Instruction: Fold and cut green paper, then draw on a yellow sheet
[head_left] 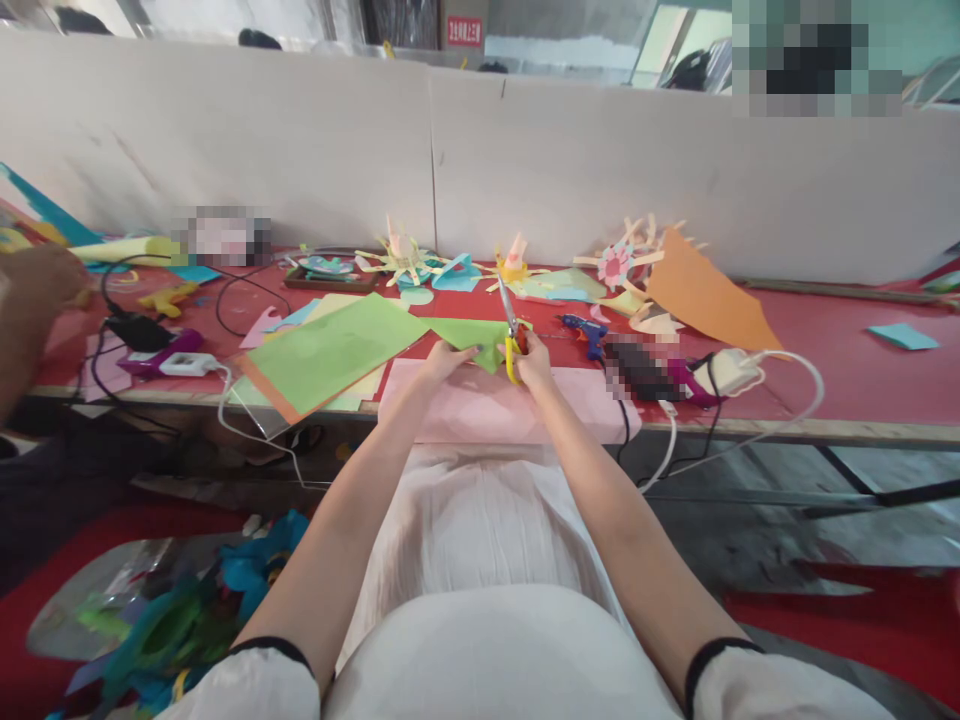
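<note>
My right hand point(534, 362) is closed around the handles of scissors point(512, 345), yellow at the front, with the metal blades pointing up and away. My left hand point(448, 360) grips a piece of green paper point(471, 335) by its near edge, beside the scissors. Part of that paper lies close to the blades; whether they touch it I cannot tell. Under both hands a pink sheet point(480, 405) hangs over the table's front edge. Larger green sheets point(337, 350) lie to the left, on top of orange and yellow ones.
Paper figures point(401, 250) with fringed strips stand along the white partition point(300, 150). A blue glue gun point(589, 332) and a power strip point(701, 380) with cables sit at right. Another strip point(169, 355) is at left, near another person's arm point(34, 300). An orange sheet point(705, 295) leans at right.
</note>
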